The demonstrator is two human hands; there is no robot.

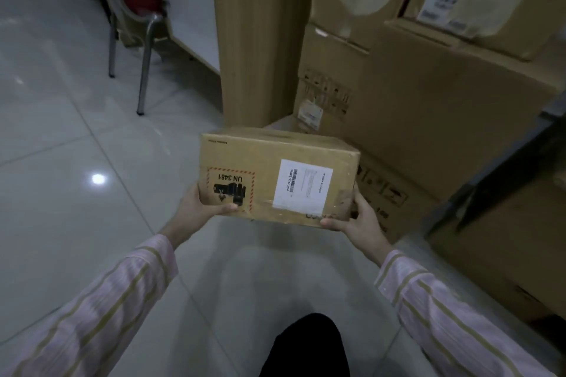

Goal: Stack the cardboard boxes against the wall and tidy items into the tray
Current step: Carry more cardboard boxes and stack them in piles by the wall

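The person holds a small cardboard box (275, 162) in the air over the glossy tiled floor (76, 131), near the middle of the scene and clear of every other carton.

The left hand (202, 208) grips the box's near left corner, with the thumb lying across the near face and the fingers tucked out of sight beneath. The right hand (358, 220) grips the near right corner, with the thumb along the lower edge and the fingers wrapped round the right end. Both arms wear pale striped sleeves (101, 300).

The face turned toward the person carries a red-hatched UN 3481 battery label (231, 188), which reads upside down. A white shipping label (303, 185) with a barcode sits to its right. The box's top seam is closed.

Just beyond the held box and to its right stands a stack of large cardboard boxes (428, 119); further cartons sit on top of it, and some of them bear white labels too blurred to read. A tall upright carton (260, 40) stands at far centre, touching the stack's left side. At far left is a chair (147, 64) with metal legs and a red seat.
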